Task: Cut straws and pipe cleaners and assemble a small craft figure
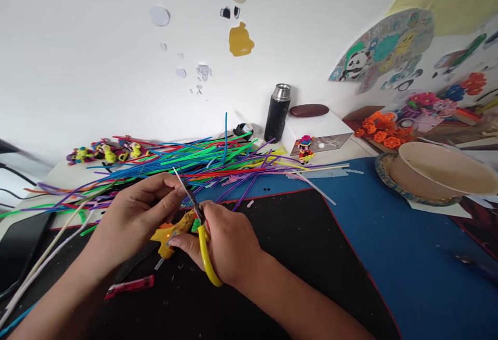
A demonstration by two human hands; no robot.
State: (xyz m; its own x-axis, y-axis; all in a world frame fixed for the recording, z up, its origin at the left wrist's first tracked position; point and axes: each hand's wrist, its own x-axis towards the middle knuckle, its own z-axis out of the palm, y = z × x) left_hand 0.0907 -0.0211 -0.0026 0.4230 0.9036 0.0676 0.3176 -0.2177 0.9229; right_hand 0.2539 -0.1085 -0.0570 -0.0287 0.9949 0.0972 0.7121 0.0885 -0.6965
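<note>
My right hand (pixel 229 239) is closed on yellow-handled scissors (pixel 205 257), whose blades point up and to the left. The blade tips are beside the fingertips of my left hand (pixel 146 213). Those left fingers are pinched together, and what they hold, if anything, is too small to make out. Below and between my hands, a yellow glue gun (pixel 165 239) with a small orange light lies on the black mat (pixel 288 277). Something small and green (pixel 195 225) shows behind the scissors.
Many coloured pipe cleaners (pixel 210 155) spread along the wall. A black thermos (pixel 277 114), a small figure (pixel 305 149) and a white box (pixel 322 127) stand behind. A bowl (pixel 439 171) is at right, a red cutter (pixel 130 286) at front left.
</note>
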